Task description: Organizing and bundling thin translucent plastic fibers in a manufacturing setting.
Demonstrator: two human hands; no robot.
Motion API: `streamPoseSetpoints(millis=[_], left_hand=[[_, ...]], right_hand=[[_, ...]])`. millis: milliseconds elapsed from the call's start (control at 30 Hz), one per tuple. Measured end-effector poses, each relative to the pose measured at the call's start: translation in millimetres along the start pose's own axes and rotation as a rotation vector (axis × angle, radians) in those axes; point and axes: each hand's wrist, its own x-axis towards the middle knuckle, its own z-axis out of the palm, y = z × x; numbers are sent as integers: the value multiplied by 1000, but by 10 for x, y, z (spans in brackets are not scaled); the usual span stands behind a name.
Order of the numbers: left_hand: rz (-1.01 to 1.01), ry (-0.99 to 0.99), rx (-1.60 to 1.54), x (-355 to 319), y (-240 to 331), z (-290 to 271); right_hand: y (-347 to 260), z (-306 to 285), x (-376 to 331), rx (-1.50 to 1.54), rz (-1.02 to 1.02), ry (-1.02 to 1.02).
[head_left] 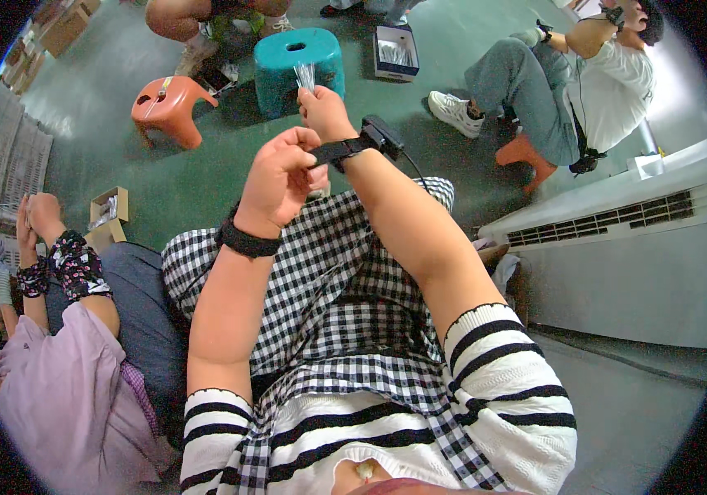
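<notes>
My right hand (326, 113) is closed around a small bundle of thin, whitish, translucent strips (305, 77), whose tips fan out upward in front of the teal stool (267, 58). A black wrist strap (338, 153) with a small black box (381, 136) and a cable circles my right wrist. Just beside it, my left hand (277, 175) pinches the strap's loose end between thumb and fingers. Another black band (248, 240) sits on my left wrist. Both hands are above my lap, over a black-and-white checked apron (287, 289).
An orange stool (167, 107) stands left of the teal one. Open boxes (394, 54) (109, 214) lie on the floor. A person in lilac (81, 388) sits close on my left; another in a white shirt (613, 91) sits at the right, beyond a white vented unit (617, 264).
</notes>
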Motion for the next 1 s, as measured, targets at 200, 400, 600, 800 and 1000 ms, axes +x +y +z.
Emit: streamPoseSetpoints(millis=[200, 400, 600, 800, 1000], left_hand=[[152, -139, -161, -102, 163, 126], [-37, 34, 103, -21, 116, 28], [-176, 64, 278, 2, -51, -45], [-158, 179, 365, 2, -94, -68], [-60, 84, 229, 103, -118, -4]], right_hand=[[107, 47, -9, -735, -400, 140], [59, 88, -8, -679, -323, 122], [-101, 48, -13, -68, 40, 82], [-168, 54, -68, 19, 128, -13], [108, -94, 184, -377, -41, 43]])
